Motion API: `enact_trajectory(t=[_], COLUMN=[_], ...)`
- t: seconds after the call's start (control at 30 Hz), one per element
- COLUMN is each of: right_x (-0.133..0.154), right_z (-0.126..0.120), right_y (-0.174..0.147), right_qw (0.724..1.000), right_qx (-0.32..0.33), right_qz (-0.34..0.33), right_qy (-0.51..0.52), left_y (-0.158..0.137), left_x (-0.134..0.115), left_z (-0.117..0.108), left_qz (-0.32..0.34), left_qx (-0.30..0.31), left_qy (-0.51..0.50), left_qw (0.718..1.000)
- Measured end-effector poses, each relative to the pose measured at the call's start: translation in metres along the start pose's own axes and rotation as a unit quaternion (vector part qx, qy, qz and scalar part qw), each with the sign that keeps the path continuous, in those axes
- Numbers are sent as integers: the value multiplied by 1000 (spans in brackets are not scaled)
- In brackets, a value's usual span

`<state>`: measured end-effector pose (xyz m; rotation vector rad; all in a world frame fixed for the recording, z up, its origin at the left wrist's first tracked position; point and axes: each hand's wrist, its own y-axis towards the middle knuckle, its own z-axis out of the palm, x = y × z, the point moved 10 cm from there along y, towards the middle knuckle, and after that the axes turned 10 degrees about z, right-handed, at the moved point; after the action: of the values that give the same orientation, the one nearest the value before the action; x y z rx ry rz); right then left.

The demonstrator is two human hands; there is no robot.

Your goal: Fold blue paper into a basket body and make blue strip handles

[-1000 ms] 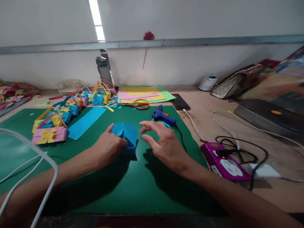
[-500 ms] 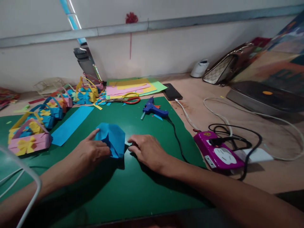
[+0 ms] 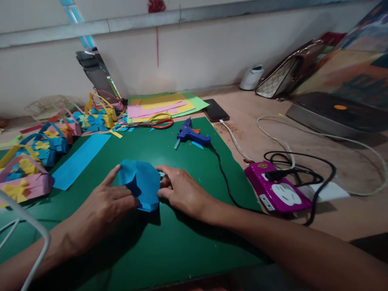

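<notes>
So we had both hands on a blue folded paper piece (image 3: 148,182), which sat near the middle of the green mat (image 3: 194,242) with a dark fold or opening facing our left side. Our left hand (image 3: 106,206) was holding it from the left: index finger stretched out to the top left corner, the other fingers curled in against the lower front. Couldn't see our thumb on that side, it was tucked out of view.

Our right hand (image 3: 188,194) was up against the right edge, index finger above and thumb below, with a pretty narrow gap. Something small and pale showed between those fingers, but it was too tiny to identify, and we can't tell if that hand was really gripping the paper or just touching it.

Beyond our hands lay a blue glue gun (image 3: 194,135), its black cord running toward a purple power strip (image 3: 277,190). A blue paper strip (image 3: 81,161) lay flat on the left, just beside a row of little paper baskets (image 3: 33,184). Scissors (image 3: 153,123) were at the far edge, in front of a stack of coloured paper (image 3: 163,104), and a black phone (image 3: 216,110) was near that stack.
</notes>
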<state>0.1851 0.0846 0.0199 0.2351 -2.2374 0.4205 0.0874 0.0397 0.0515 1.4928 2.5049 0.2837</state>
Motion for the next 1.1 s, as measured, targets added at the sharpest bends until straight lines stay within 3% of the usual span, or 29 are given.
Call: enact_trajectory(t=[0.43, 0.6, 0.67, 0.73, 0.77, 0.83, 0.9, 1.0, 1.1], right_x=[-3, -2, -1, -2, -3, -6, -7, -10, -12], right_z=[2, 3, 2, 1, 0, 0, 1, 4, 6], right_y=[-1, -3, -3, -2, -2, 0, 1, 3, 3], right_qw=[1000, 1000, 999, 999, 999, 999, 1000, 1000, 1000], right_qx=[-13, -7, -8, -12, -15, -18, -13, 2, 8], right_qz=[2, -8, -16, -15, -11, -3, -2, -2, 5], right_qy=[-23, -28, -29, -29, -30, -27, -12, 16, 21], left_y=[-1, -7, -16, -29, -42, -53, -48, -40, -36], left_x=[-13, -15, -3, 25, 44, 79, 96, 100, 93], left_z=[0, -31, -50, -57, -62, -42, -5, 28, 42], left_qz=[-16, -43, -82, -173, -238, -322, -346, -344, -325], left_qx=[-102, -157, -187, -199, -243, -251, -184, -120, -88], left_qy=[-13, -22, -28, -41, -58, -194, -356, -484, -526], left_qw=[995, 986, 979, 964, 939, 892, 848, 796, 781])
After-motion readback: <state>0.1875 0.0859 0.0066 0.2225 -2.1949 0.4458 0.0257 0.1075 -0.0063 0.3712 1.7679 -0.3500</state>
